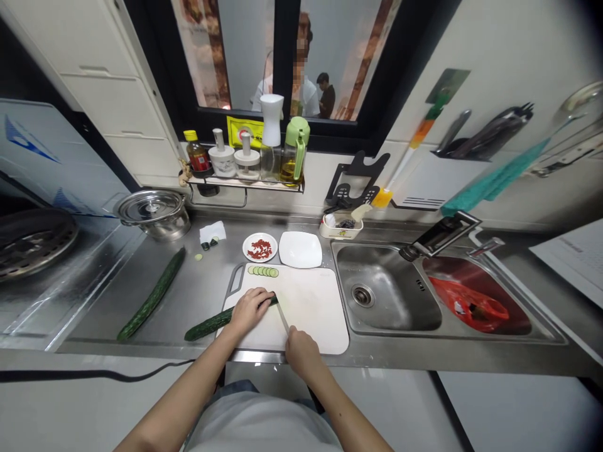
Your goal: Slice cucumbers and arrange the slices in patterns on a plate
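Observation:
A dark green cucumber (210, 324) lies slantwise over the left edge of the white cutting board (315, 314). My left hand (250, 310) is closed over it near its right end. In my right hand (301, 353) is the handle of a knife (283, 316), whose blade stands at the cucumber's cut end. Several thin cucumber slices (263, 272) overlap in a row at the board's upper left. Behind the board are a white plate of chopped red pieces (260, 248) and a bare white dish (300, 250).
Another whole cucumber (153, 298) lies on the steel counter at left, near a lidded pot (162, 213). Cucumber ends rest by a white paper (213, 232). A double sink (391, 289) is at right, with a red plastic bag (471, 307). A bottle rack (247, 182) hangs behind.

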`<action>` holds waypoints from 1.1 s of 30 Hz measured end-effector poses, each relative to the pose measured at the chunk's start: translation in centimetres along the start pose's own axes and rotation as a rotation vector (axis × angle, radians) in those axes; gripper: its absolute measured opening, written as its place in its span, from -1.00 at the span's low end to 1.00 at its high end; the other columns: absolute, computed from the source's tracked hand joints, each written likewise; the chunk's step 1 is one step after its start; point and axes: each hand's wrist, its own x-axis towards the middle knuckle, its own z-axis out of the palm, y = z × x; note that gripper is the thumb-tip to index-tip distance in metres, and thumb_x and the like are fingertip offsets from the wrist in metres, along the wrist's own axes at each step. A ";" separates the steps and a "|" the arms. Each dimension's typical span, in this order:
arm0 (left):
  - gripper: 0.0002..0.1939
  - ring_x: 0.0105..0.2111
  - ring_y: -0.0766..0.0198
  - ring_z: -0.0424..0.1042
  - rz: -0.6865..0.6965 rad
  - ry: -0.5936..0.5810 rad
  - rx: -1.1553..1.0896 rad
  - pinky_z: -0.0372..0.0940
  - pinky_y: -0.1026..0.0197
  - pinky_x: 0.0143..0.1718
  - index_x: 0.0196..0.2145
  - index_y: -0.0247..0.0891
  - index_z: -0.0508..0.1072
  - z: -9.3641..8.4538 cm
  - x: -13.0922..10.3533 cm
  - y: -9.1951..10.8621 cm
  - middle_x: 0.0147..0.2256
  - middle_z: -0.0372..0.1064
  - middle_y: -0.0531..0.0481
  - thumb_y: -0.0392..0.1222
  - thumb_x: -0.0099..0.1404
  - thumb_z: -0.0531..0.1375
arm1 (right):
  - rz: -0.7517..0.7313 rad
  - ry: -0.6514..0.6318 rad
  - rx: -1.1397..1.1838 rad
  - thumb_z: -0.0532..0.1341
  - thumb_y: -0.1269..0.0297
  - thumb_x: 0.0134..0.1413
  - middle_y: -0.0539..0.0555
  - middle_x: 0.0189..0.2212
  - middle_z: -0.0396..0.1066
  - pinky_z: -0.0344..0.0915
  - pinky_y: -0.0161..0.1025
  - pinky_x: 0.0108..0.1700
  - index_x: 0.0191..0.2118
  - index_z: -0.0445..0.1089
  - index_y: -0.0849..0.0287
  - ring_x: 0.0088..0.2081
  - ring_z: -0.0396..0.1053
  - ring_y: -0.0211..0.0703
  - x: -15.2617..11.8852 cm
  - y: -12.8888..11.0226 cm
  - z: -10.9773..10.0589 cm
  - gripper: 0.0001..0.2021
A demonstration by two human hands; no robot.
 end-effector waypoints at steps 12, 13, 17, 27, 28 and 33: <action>-0.73 -0.13 0.22 0.34 -0.006 0.007 -0.009 0.27 0.17 -0.08 -0.08 -0.08 0.50 0.2 0.0 -0.1 -0.14 0.41 -0.02 -0.18 0.32 0.08 | -0.012 0.012 -0.022 -0.08 0.51 0.19 0.31 -0.18 0.46 0.25 -0.22 -0.16 -0.05 0.34 0.33 -0.10 0.42 -0.01 1.0 -0.6 -0.7 -0.68; -0.73 -0.13 0.22 0.35 -0.007 0.006 -0.010 0.27 0.17 -0.08 -0.08 -0.08 0.50 0.2 0.0 -0.1 -0.14 0.41 -0.02 -0.18 0.32 0.08 | -0.007 0.010 -0.020 -0.07 0.52 0.18 0.31 -0.19 0.46 0.25 -0.22 -0.16 -0.05 0.34 0.32 -0.09 0.43 -0.01 1.2 -0.8 -0.9 -0.68; -0.73 -0.13 0.22 0.35 -0.013 -0.001 -0.013 0.27 0.17 -0.08 -0.08 -0.08 0.50 0.1 0.0 -0.1 -0.14 0.42 -0.02 -0.18 0.32 0.08 | 0.007 0.002 0.010 -0.06 0.53 0.16 0.30 -0.21 0.47 0.25 -0.23 -0.15 -0.05 0.34 0.32 -0.08 0.42 -0.02 2.0 -1.2 -1.3 -0.67; -0.73 -0.13 0.23 0.34 -0.010 0.009 -0.005 0.27 0.17 -0.07 -0.08 -0.08 0.50 0.3 0.0 -0.3 -0.14 0.41 -0.02 -0.17 0.33 0.07 | 0.004 -0.007 0.008 -0.05 0.51 0.17 0.31 -0.17 0.46 0.24 -0.23 -0.13 -0.04 0.33 0.30 -0.06 0.41 -0.03 2.1 -1.2 -1.6 -0.68; -0.73 -0.13 0.23 0.34 -0.010 0.008 -0.006 0.27 0.17 -0.07 -0.08 -0.08 0.50 0.3 0.0 -0.3 -0.14 0.41 -0.02 -0.16 0.33 0.07 | 0.005 -0.011 0.006 -0.05 0.50 0.18 0.31 -0.17 0.46 0.24 -0.23 -0.13 -0.03 0.33 0.31 -0.06 0.41 -0.02 2.0 -1.2 -1.7 -0.68; -0.73 -0.13 0.23 0.35 -0.007 0.007 -0.023 0.27 0.18 -0.08 -0.09 -0.08 0.50 0.0 0.0 0.0 -0.15 0.42 -0.02 -0.16 0.34 0.07 | 0.003 -0.015 -0.015 -0.06 0.52 0.17 0.32 -0.17 0.46 0.24 -0.23 -0.13 -0.04 0.35 0.32 -0.06 0.41 -0.02 0.8 -0.8 -1.7 -0.67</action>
